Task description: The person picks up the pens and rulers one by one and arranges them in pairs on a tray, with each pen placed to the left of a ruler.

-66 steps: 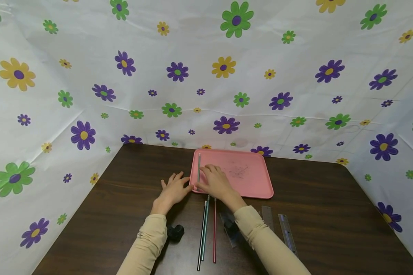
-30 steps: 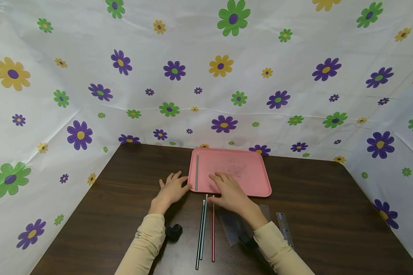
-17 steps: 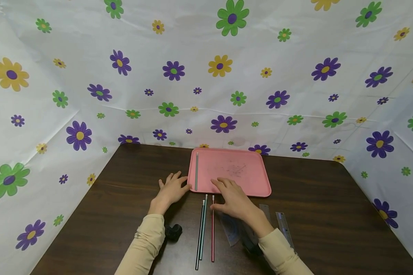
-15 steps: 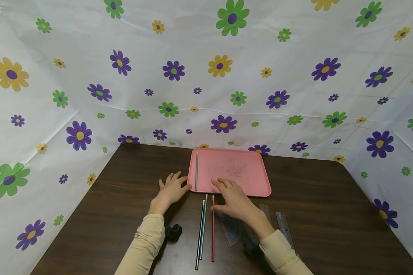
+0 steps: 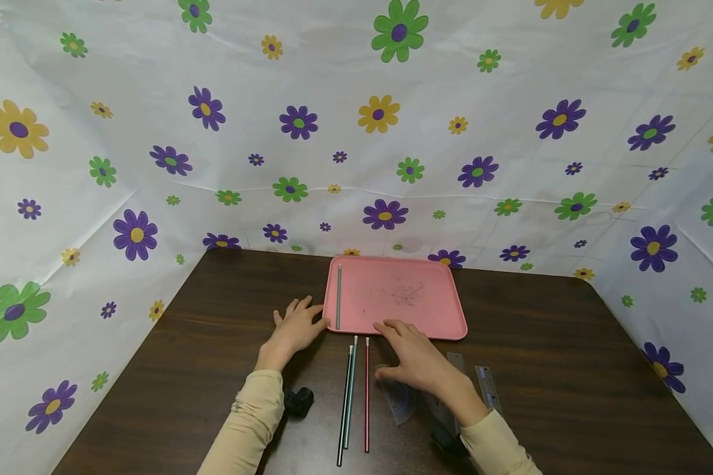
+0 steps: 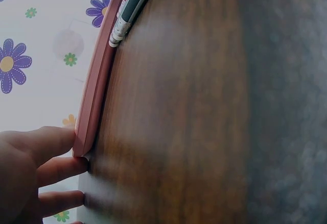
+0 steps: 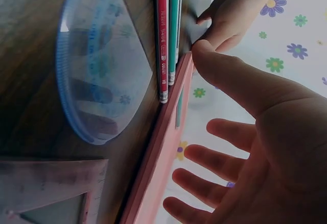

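Observation:
A pink tray (image 5: 434, 293) lies at the back of the table with a green pencil (image 5: 339, 297) along its left side. My left hand (image 5: 291, 333) rests at the tray's front left corner, fingers spread, thumb touching the rim in the left wrist view. My right hand (image 5: 418, 359) holds nothing; its fingers are apart, over the tray's front edge and the clear protractor (image 7: 102, 66). In front of the tray lie a black pencil (image 5: 343, 415), another green pencil (image 5: 351, 396) and a red pencil (image 5: 367, 402), eraser ends toward it.
Right of the protractor lies a clear set square (image 7: 97, 188), partly behind my right arm. Beside it is a clear ruler (image 5: 488, 389). Black wrist cameras sit under both forearms, the left wrist camera (image 5: 299, 402) plainest. A flowered cloth (image 5: 392, 165) hangs behind the table.
My right hand has let go of the green pencil in the tray and drawn back toward me and to the right. My left hand stays at the tray corner.

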`<state>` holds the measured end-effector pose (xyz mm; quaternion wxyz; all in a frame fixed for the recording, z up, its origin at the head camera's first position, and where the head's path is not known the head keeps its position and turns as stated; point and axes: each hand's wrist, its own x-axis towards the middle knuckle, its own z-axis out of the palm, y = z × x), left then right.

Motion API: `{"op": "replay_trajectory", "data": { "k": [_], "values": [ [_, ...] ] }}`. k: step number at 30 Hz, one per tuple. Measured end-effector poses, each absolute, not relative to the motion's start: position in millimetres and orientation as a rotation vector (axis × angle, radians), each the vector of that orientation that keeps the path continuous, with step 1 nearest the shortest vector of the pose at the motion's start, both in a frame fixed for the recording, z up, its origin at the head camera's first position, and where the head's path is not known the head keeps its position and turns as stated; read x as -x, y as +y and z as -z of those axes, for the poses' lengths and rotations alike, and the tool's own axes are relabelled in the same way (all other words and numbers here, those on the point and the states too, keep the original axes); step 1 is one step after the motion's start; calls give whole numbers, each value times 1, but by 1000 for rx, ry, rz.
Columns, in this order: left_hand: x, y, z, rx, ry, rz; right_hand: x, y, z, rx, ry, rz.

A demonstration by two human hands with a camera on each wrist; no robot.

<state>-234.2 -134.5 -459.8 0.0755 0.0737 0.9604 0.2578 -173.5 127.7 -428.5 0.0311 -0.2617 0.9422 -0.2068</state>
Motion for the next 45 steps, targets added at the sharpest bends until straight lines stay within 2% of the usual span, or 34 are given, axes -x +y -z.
{"op": "replay_trajectory", "data": {
  "k": [45],
  "values": [
    [234, -134, 458, -220, 2880, -795, 142, 126, 439, 799, 2843, 470]
  ]
}}
